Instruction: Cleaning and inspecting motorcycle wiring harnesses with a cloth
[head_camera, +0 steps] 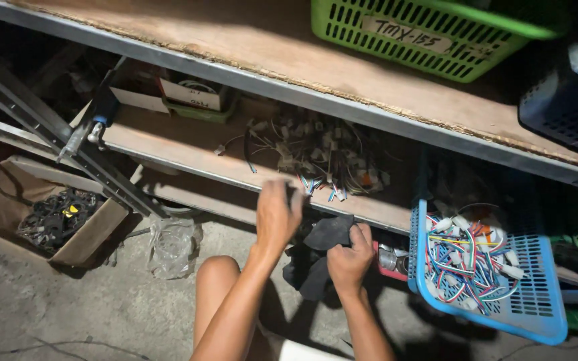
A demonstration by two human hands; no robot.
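From the head camera, the left hand (277, 215) is reaching up toward the front edge of the lower shelf (168, 144), its fingers curled loosely and gripping nothing that I can make out (motion blur is hiding the fingertips), just below a tangled heap of wires with white connectors (319, 154) that is lying on that shelf. The right hand (350, 257) is closing its fingers on a black bag (326, 234), pinching the rim, apparently to keep the mouth open. The bag is hanging between the two hands, below the shelf edge and above the concrete floor; it is looking limp, dark and creased. A blue basket (536, 314) of coloured wire leads is sitting just to the right, within easy reach.
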